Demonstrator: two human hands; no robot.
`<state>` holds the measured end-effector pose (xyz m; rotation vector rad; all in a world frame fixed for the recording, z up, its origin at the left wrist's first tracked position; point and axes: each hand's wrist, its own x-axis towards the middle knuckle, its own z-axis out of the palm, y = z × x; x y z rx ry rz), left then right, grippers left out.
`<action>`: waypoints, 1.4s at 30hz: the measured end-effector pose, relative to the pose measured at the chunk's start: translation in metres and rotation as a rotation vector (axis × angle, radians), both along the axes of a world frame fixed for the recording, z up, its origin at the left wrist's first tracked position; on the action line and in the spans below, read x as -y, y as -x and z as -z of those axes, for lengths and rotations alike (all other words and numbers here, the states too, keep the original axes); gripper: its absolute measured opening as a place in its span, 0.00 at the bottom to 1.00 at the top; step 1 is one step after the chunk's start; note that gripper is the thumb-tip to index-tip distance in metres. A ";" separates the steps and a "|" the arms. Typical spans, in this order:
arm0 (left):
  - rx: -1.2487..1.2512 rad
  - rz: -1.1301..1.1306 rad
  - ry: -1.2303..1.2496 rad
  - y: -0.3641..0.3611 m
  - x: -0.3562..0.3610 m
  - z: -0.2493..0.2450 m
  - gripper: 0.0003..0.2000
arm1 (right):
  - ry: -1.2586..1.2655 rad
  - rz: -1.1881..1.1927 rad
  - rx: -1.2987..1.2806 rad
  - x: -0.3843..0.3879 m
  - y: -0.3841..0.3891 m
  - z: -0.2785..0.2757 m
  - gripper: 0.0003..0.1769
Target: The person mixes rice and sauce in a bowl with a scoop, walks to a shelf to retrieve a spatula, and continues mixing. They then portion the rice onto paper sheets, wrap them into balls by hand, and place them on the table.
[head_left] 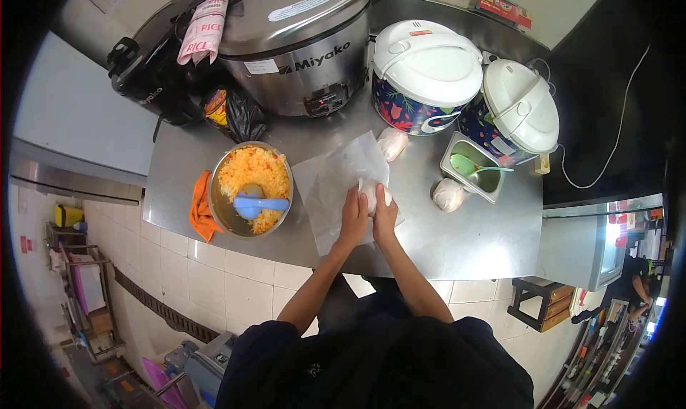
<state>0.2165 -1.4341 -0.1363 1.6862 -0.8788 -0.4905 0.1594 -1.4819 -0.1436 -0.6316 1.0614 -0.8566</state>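
A paper-wrapped bundle (369,194) is held between my two hands, over sheets of white paper (336,187) on the steel table. My left hand (354,216) presses its left side, and my right hand (385,214) closes round its right side. Two more wrapped bundles rest on the table: one (392,144) just beyond my hands, the other (449,195) to the right. On the left, a metal bowl (223,207) holds orange rice (250,169) and a blue-handled scoop (251,206). A metal container (489,186) with a green utensil (464,165) stands at the right.
A large steel cooker (296,58) and two white-lidded cookers (429,66) (520,105) line the back. An orange cloth (203,207) lies left of the bowl, near a black plastic bag (246,114). Another person (636,287) is at the far right.
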 end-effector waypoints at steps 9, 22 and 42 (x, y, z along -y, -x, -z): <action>-0.551 0.052 -0.183 -0.012 0.005 0.009 0.20 | 0.255 -0.099 -0.327 0.001 0.002 -0.021 0.19; 0.642 0.324 -0.450 0.038 -0.067 0.027 0.33 | 0.434 0.031 -0.618 0.056 0.023 -0.025 0.27; 0.374 -0.830 0.004 -0.038 -0.157 0.006 0.13 | 1.766 -1.155 -1.027 -0.076 -0.195 -0.108 0.14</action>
